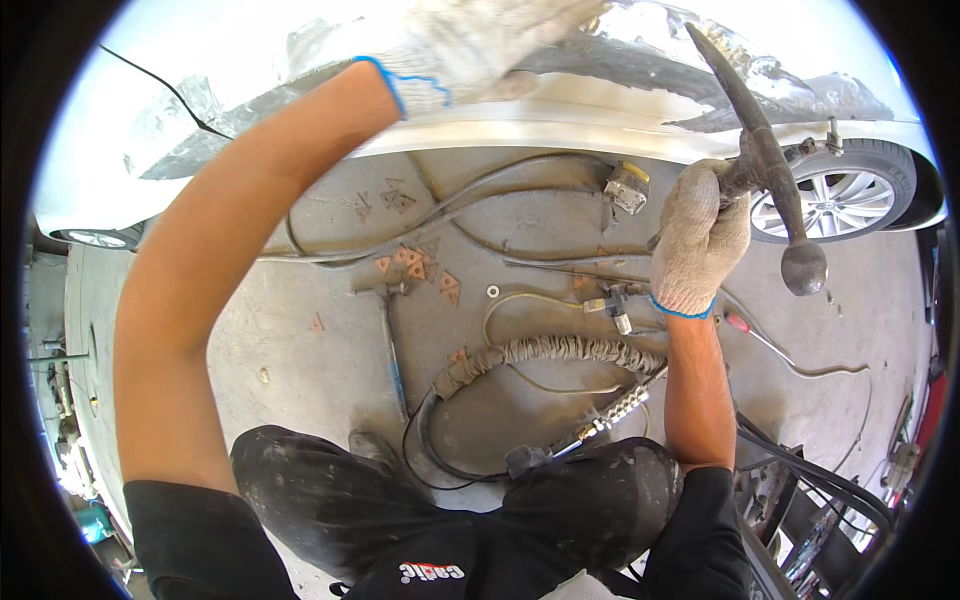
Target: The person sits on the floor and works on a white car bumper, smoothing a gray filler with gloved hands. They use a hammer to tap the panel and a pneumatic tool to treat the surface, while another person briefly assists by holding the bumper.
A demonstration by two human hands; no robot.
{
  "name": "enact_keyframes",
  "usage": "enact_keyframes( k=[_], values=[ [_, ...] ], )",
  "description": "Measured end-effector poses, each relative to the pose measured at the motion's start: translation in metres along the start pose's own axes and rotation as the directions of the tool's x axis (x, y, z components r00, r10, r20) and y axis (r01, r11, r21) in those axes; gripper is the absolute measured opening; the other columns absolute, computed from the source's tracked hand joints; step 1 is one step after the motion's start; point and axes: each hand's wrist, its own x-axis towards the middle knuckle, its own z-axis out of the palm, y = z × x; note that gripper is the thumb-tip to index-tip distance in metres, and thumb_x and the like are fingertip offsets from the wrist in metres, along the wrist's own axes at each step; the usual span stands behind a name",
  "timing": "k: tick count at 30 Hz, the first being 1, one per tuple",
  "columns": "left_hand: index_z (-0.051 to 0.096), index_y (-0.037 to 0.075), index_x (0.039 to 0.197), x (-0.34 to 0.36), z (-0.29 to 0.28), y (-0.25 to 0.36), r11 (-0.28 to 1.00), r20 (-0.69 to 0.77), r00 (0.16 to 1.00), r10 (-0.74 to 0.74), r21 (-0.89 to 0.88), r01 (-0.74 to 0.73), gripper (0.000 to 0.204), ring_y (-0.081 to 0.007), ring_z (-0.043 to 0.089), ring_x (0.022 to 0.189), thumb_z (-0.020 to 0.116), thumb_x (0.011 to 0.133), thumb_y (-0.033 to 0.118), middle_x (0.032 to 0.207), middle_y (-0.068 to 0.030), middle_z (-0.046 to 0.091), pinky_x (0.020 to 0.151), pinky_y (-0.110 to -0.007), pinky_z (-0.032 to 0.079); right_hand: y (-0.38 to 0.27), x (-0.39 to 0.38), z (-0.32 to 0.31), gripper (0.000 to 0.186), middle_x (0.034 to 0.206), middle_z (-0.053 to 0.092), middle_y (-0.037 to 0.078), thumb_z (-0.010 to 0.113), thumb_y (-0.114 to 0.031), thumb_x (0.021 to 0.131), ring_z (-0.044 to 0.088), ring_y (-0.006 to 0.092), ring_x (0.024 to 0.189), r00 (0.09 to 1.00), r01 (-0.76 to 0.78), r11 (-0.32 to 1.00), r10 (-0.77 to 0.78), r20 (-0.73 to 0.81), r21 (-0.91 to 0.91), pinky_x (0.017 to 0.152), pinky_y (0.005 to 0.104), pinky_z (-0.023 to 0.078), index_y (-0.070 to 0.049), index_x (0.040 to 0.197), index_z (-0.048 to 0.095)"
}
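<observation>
1. The right hand (pixel 697 240), in a knitted white work glove with a blue cuff, had its fingers wrapped tight around the dark metal body hammer (pixel 765 165), gripping it at mid-handle.
2. That hammer stood raised over the concrete floor (pixel 300 330), its rounded head hanging low near the car's wheel (pixel 835 195) and its pointed end up against the dented white car body panel (pixel 600 110).
3. The left hand (pixel 480 40), gloved alike, lay on the panel; it was blurred, so whether its fingers were spread or curled cannot be told.
4. The hammer looked stiff, heavy at the head and likely smooth-shafted, so a grip further from the head would seem to give more swing, one nearer it more control.
5. A second hammer with a blue handle (pixel 390 335), a wrapped hose (pixel 560 352) and loose cables (pixel 480 200) lay on the floor.
</observation>
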Motion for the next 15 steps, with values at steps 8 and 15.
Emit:
enact_keyframes(
  k=[8,15],
  values=[
    [0.045,0.002,0.146,-0.097,-0.003,-0.023,0.980,0.153,0.968,-0.198,0.061,0.191,0.067,-0.0349,0.038,0.143,0.064,0.090,0.033,0.150,-0.0198,0.045,0.120,-0.045,0.029,0.002,-0.002,0.023,0.027,0.077,0.053,-0.003,0.062,-0.029,0.101,0.046,0.0041,0.066,0.988,0.081,0.993,-0.069,0.141,-0.082,0.057,0.0211,0.038,-0.002,0.105,0.059],
    [0.050,0.002,0.138,-0.157,-0.006,-0.022,0.952,0.049,0.955,-0.293,0.104,0.287,0.071,-0.0366,0.045,0.136,0.071,0.080,0.036,0.144,-0.0199,0.050,0.116,-0.049,0.033,-0.008,0.000,0.044,0.030,0.076,0.052,-0.003,0.061,-0.032,0.101,0.045,0.0060,0.068,0.966,0.127,0.965,-0.068,0.248,-0.229,0.060,0.0240,0.040,-0.001,0.104,0.061]
  ],
)
